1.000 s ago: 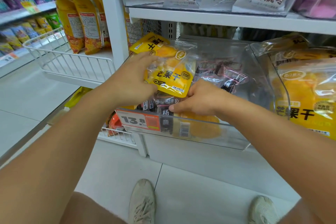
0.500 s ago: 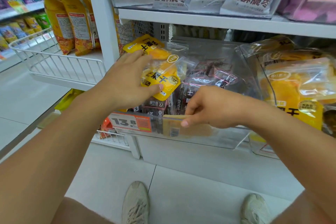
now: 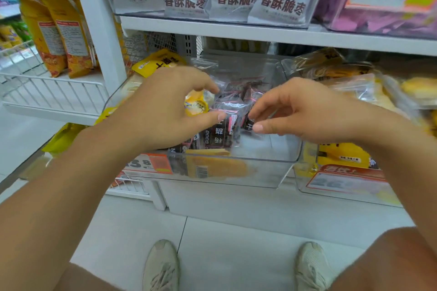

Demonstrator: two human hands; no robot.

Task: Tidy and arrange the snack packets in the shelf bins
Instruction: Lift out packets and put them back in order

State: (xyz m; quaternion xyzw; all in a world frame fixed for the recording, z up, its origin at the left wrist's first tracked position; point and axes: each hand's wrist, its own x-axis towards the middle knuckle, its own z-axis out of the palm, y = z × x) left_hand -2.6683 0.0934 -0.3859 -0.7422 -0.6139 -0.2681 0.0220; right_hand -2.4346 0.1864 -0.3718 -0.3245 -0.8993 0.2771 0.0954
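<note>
Curled round a yellow packet (image 3: 197, 104), my left hand (image 3: 163, 111) holds it above the left part of the clear bin (image 3: 236, 172), thumb under, fingers over. Its print is blurred; which way it points I cannot tell. Dark packets (image 3: 224, 130) with pink-edged clear tops stand upright in the bin's middle, long axis vertical, leaning a little. My right hand (image 3: 305, 111) has a narrow grip, thumb and forefinger nearly pinching at a dark packet's top; contact unclear. Bare bin floor lies to the right, before the neighbouring bin (image 3: 343, 186) of yellow bags.
</note>
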